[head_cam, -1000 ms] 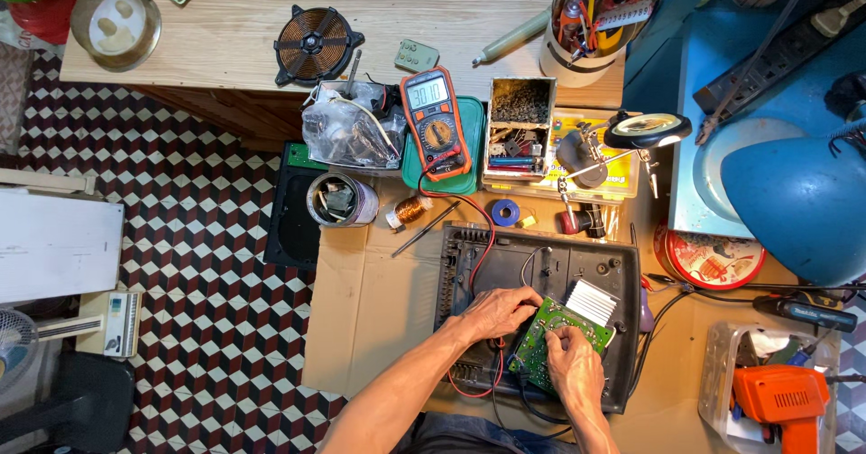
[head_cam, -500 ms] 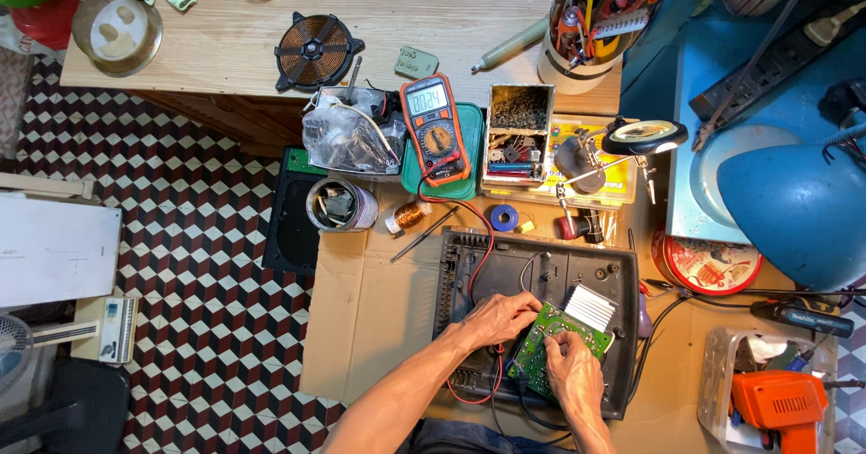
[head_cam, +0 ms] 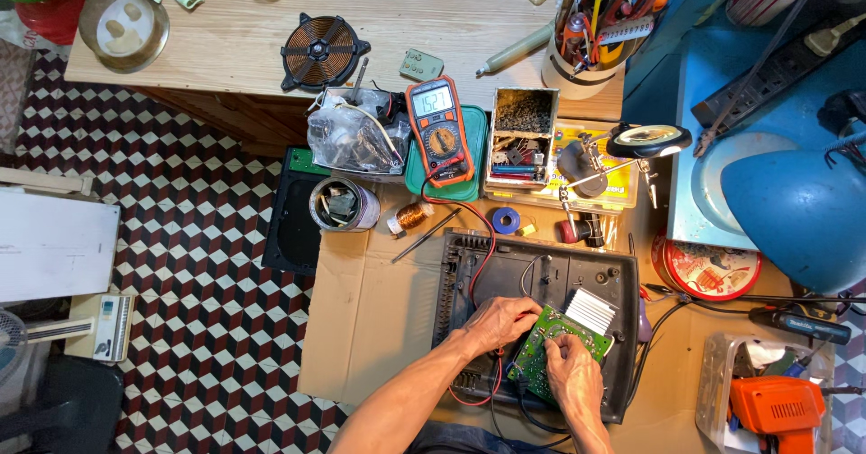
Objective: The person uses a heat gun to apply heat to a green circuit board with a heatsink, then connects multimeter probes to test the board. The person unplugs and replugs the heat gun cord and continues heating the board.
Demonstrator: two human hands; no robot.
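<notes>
A green circuit board (head_cam: 557, 339) with a white finned heat sink (head_cam: 591, 309) lies tilted inside an open black appliance casing (head_cam: 541, 278). My left hand (head_cam: 499, 321) rests on the board's left edge, fingers curled over it. My right hand (head_cam: 568, 373) presses on the board's lower middle; whether it pinches something small I cannot tell. Red and black test leads run from an orange multimeter (head_cam: 440, 129) down to the casing beside my left hand.
The casing sits on brown cardboard (head_cam: 370, 314). Behind it are a copper wire coil (head_cam: 410, 216), a tin can (head_cam: 337, 203), a parts box (head_cam: 521, 138), a magnifier stand (head_cam: 648, 140) and a blue lamp (head_cam: 794, 206). An orange drill (head_cam: 774, 409) lies at right. Checkered floor is on the left.
Both hands stay on the green board with only slight finger shifts; the view has drifted a little.
</notes>
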